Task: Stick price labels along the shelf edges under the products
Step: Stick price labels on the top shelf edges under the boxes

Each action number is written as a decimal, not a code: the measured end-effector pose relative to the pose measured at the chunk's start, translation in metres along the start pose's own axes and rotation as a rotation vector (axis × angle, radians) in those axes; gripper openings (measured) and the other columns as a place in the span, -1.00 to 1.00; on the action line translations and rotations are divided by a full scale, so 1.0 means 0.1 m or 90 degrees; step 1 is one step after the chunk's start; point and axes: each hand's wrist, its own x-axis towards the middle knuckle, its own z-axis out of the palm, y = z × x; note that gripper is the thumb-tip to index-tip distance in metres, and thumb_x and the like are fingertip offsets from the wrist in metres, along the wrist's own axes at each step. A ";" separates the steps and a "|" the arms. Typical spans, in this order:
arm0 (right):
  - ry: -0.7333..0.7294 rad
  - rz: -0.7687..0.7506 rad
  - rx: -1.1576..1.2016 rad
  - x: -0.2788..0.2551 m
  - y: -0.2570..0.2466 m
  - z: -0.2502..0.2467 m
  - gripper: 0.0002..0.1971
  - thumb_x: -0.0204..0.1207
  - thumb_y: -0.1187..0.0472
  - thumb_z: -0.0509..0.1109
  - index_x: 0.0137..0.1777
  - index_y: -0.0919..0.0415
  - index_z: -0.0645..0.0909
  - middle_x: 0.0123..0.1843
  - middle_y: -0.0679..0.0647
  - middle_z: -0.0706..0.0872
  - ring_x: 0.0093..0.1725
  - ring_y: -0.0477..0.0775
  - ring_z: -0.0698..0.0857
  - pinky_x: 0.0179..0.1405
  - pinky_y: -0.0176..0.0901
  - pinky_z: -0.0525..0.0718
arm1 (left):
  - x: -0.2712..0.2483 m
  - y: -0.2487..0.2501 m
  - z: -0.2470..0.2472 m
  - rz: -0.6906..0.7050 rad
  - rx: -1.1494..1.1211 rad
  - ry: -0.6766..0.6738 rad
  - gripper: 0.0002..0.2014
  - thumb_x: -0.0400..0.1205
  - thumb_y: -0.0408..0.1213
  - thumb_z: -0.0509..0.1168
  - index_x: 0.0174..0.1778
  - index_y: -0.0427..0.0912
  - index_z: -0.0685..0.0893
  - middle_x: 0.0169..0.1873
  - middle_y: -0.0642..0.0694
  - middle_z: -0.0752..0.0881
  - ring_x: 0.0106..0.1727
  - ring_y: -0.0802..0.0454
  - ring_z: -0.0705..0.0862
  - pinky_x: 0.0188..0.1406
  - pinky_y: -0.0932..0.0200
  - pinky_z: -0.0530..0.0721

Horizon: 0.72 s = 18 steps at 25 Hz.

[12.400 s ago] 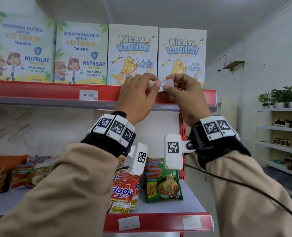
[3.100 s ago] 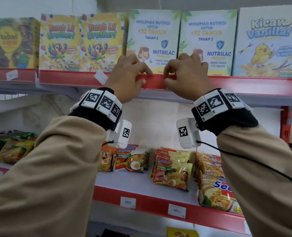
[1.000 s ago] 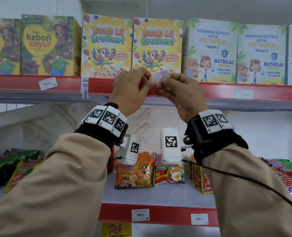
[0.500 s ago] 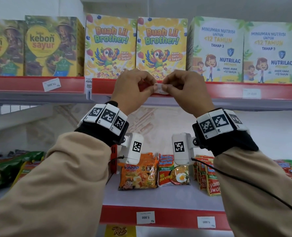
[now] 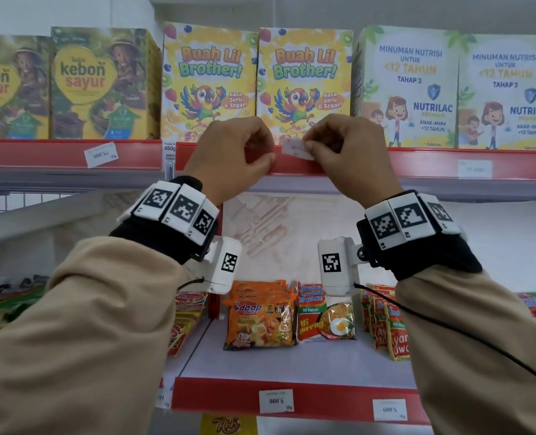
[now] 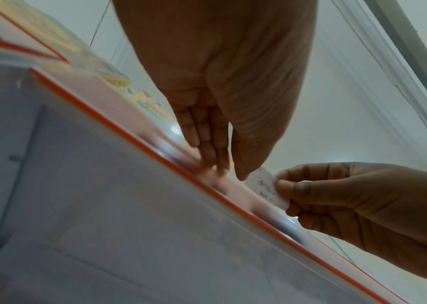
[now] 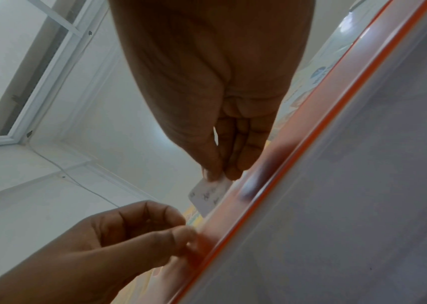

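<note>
Since half a second ago, left hand (image 5: 230, 152) has released the label (image 5: 295, 149), seemingly touching the shelf edge (image 5: 433, 163); right hand (image 5: 348, 152) pinches it.

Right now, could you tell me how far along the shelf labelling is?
Done: labels sit under the kebon sayur boxes and Nutrilac boxes, plus two on the lower shelf edge. In hand: the right hand pinches a price label at the red edge under Buah Lil Brother; the left hand touches that edge. Left: pressing it flat.
</note>
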 end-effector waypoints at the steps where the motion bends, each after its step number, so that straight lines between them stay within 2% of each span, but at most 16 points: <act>1: 0.025 -0.001 0.006 0.03 -0.02 0.03 -0.94 0.49 0.29 0.42 -0.12 0.20 0.73 -0.25 -0.01 0.74 -0.23 -0.05 0.69 -0.09 -0.24 0.67 | 0.00 -0.04 -0.06 -0.003 0.026 -0.009 -0.87 0.49 -0.29 0.46 -0.09 -0.19 0.72 -0.19 -0.04 0.76 -0.14 0.08 0.74 0.01 0.02 0.72; 5: 0.046 -0.013 0.030 0.17 -0.11 0.24 -0.91 0.54 0.29 0.37 -0.06 0.25 0.70 -0.22 -0.01 0.70 -0.22 -0.03 0.66 -0.10 -0.23 0.63 | -0.04 -0.17 -0.23 -0.007 0.099 -0.039 -0.81 0.49 -0.28 0.49 -0.02 -0.19 0.68 -0.12 -0.12 0.69 -0.13 0.00 0.66 0.04 -0.03 0.66; 7: 0.012 -0.034 0.033 0.22 -0.15 0.31 -0.92 0.54 0.29 0.37 -0.05 0.23 0.69 -0.20 -0.02 0.71 -0.23 -0.08 0.63 -0.14 -0.37 0.58 | -0.07 -0.17 -0.23 -0.009 0.092 -0.035 -0.76 0.48 -0.25 0.51 -0.01 -0.18 0.66 -0.13 -0.11 0.67 -0.13 -0.01 0.64 0.03 -0.01 0.65; 11: -0.098 -0.064 0.002 0.28 -0.16 0.34 -0.94 0.51 0.27 0.41 -0.08 0.15 0.70 -0.22 -0.05 0.70 -0.24 -0.14 0.62 -0.14 -0.43 0.54 | -0.08 -0.17 -0.21 -0.071 0.034 -0.009 -0.63 0.46 -0.16 0.53 0.09 -0.14 0.57 -0.19 -0.04 0.71 -0.15 0.03 0.66 -0.05 0.08 0.64; 14: -0.148 -0.065 0.001 0.29 -0.17 0.31 -0.95 0.52 0.27 0.42 -0.08 0.14 0.71 -0.23 -0.04 0.70 -0.25 -0.16 0.62 -0.19 -0.50 0.51 | -0.03 -0.17 -0.18 -0.085 0.051 -0.016 -0.71 0.54 -0.17 0.45 0.13 -0.14 0.62 -0.20 -0.04 0.69 -0.18 0.01 0.66 -0.01 0.01 0.66; 16: -0.171 -0.054 -0.009 0.29 -0.18 0.27 -0.95 0.52 0.26 0.42 -0.07 0.14 0.71 -0.22 -0.04 0.70 -0.22 -0.14 0.64 -0.22 -0.57 0.50 | -0.01 -0.17 -0.16 -0.081 0.091 -0.012 -0.82 0.58 -0.18 0.41 0.02 -0.16 0.70 -0.15 -0.10 0.69 -0.14 -0.03 0.63 0.04 -0.04 0.64; 18: -0.194 -0.050 -0.039 0.30 -0.20 0.24 -0.95 0.52 0.23 0.43 -0.05 0.13 0.71 -0.22 -0.05 0.69 -0.23 -0.14 0.62 -0.28 -0.61 0.46 | 0.01 -0.18 -0.14 -0.083 0.087 0.000 -0.85 0.58 -0.20 0.42 -0.05 -0.19 0.73 -0.17 -0.12 0.69 -0.15 -0.04 0.62 0.03 -0.03 0.63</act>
